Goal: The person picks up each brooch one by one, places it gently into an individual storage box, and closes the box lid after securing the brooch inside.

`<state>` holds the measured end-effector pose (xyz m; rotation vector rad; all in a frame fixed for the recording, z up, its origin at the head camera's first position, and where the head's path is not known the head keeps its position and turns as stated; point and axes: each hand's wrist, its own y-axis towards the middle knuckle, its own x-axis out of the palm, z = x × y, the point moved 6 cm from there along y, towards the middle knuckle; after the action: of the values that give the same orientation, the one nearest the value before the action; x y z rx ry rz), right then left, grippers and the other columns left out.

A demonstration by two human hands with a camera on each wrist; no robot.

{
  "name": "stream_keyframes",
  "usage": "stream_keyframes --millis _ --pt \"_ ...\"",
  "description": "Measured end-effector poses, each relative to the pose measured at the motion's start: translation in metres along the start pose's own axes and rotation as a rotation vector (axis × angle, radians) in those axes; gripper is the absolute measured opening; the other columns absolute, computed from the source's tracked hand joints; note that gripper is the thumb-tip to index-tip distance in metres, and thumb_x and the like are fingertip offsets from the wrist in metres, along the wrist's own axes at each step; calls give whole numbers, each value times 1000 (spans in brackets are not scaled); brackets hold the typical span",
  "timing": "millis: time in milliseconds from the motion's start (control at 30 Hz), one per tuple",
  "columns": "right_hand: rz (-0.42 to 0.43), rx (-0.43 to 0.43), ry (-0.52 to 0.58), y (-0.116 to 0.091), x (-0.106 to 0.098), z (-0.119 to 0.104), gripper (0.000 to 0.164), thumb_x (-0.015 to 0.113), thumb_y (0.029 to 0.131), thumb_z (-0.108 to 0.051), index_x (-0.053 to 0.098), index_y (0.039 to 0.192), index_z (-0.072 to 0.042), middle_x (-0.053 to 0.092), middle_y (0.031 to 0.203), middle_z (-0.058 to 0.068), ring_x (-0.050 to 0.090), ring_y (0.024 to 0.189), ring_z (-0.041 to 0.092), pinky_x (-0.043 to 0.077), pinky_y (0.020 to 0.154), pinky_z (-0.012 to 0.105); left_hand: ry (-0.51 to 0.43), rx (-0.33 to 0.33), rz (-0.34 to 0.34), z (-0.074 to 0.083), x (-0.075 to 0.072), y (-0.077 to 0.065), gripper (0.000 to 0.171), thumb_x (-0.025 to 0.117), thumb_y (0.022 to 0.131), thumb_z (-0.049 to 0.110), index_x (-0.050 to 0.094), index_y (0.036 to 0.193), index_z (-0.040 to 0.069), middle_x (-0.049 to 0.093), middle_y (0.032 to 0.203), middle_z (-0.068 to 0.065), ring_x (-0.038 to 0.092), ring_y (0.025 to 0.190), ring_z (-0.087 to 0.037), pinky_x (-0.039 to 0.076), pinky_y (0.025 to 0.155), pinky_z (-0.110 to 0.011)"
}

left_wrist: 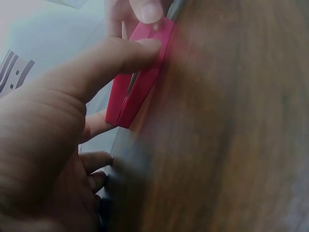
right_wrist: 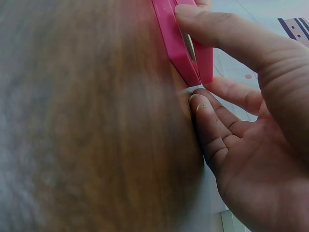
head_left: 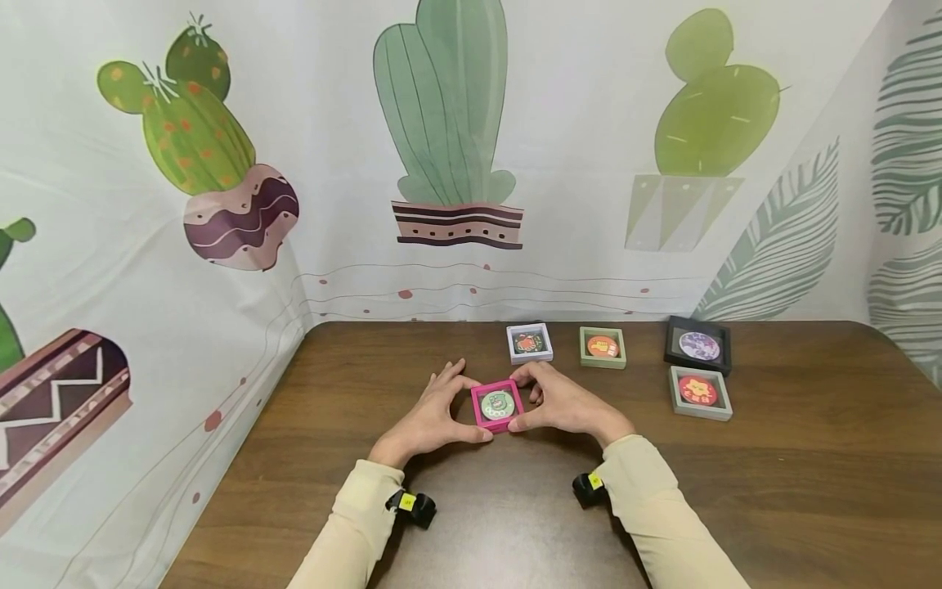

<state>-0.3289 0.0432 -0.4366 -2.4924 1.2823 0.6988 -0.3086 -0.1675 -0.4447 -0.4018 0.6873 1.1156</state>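
Observation:
A square pink display frame point(head_left: 495, 425) holds a round pale-green disc point(head_left: 497, 404) behind its clear window. My left hand point(head_left: 434, 415) pinches its left side, thumb at the near corner and index finger at the far one. From the opposite side my right hand point(head_left: 567, 402) grips it the same way between thumb and index finger. The frame's pink edge point(left_wrist: 120, 99), split by a thin seam, shows between the fingers in the left wrist view. In the right wrist view, the curled other fingers point(right_wrist: 210, 128) of my right hand sit beside the frame's corner.
Behind the hands stand a white frame point(head_left: 514, 348) and a light-green frame point(head_left: 585, 357). Farther right, a black frame point(head_left: 671, 348) lies right behind a grey frame point(head_left: 680, 402). All rest on the brown wooden table point(head_left: 832, 458), with a cactus-print cloth point(head_left: 574, 164) behind.

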Motion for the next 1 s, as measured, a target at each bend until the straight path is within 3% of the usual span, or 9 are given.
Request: stream_keyframes --millis 1000 --pt "15 -19 -48 1 1 -2 68 98 78 -23 60 131 -3 59 123 11 54 103 25 49 87 39 16 14 5 0 2 1 65 96 73 36 66 126 14 26 170 -24 9 161 -41 1 129 -55"
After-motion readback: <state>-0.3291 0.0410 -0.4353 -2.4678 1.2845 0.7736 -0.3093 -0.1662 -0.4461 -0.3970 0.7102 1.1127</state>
